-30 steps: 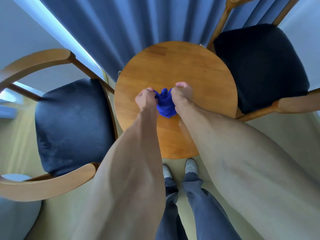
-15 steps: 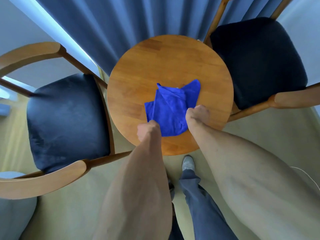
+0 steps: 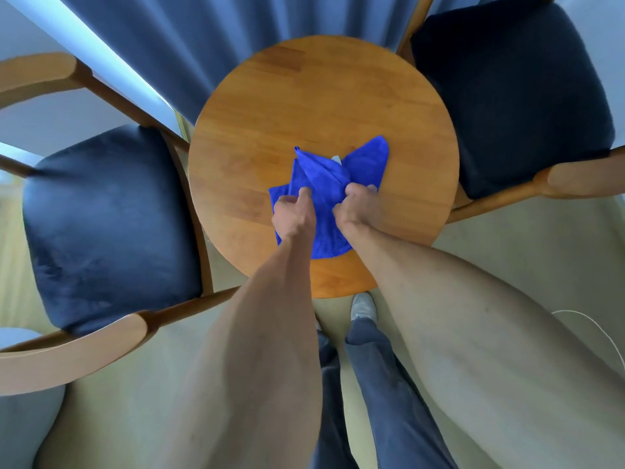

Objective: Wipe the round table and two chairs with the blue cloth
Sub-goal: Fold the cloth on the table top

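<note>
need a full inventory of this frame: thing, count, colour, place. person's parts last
round table: 1, honey wood, centre
blue cloth: 1, bright blue, crumpled on the table's near half
chairs: 2, wood frames with dark navy seats, one left of the table, one right
curtain: 1, blue, pleated, behind the table
floor: pale beige, around the table
thin cable: 1, white, on the floor at right
shoe: 1 seen clearly, grey-white, under the table's near edge
trouser legs: 2, blue-grey, bottom centre
hands: 2, left and right, both gripping the cloth

Bare round table (image 3: 304,96) beyond cloth (image 3: 324,184); chairs (image 3: 108,225) (image 3: 514,96) flank.
</note>
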